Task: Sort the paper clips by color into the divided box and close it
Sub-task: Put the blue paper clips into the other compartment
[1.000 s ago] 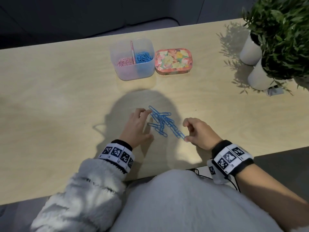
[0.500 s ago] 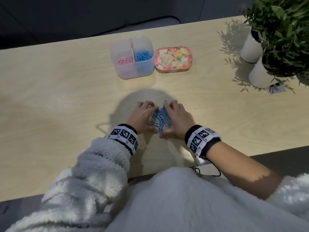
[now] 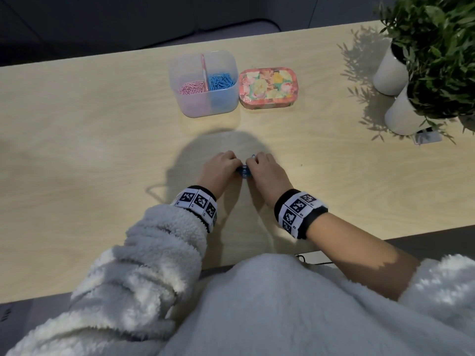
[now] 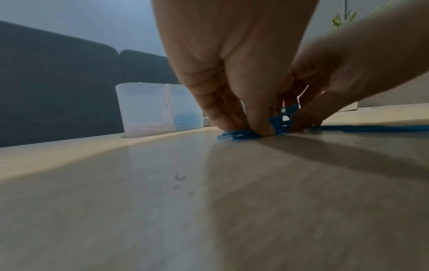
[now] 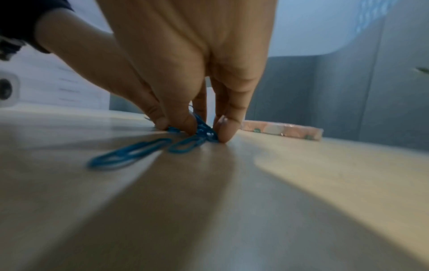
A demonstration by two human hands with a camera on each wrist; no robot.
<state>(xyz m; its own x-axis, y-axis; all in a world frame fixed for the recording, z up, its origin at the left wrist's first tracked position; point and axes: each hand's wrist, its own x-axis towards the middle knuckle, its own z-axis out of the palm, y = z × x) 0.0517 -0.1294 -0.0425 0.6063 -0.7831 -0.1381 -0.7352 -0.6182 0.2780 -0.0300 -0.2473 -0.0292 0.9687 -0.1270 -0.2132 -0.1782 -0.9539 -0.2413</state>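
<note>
A bunch of blue paper clips (image 3: 245, 173) lies on the wooden table (image 3: 102, 150) near its front edge, mostly hidden between my two hands. My left hand (image 3: 221, 168) and right hand (image 3: 264, 170) face each other, fingers curled down and pinching the heap from both sides. In the right wrist view two blue clips (image 5: 130, 154) trail loose in front of my right hand (image 5: 204, 132). The clear divided box (image 3: 205, 106) stands open farther back, with pink clips (image 3: 191, 88) in its left compartment and blue clips (image 3: 221, 80) in its right. The floral lid (image 3: 267, 87) lies beside it on the right.
Two white pots (image 3: 401, 114) with a leafy green plant (image 3: 437, 47) stand at the far right, with a small grey object (image 3: 428, 136) at their foot. Dark seat backs (image 4: 58, 91) run behind the table's far edge.
The blue clips were spread loosely between my hands. My right hand has moved left and both hands have closed in, squeezing the clips into a tight bunch.
</note>
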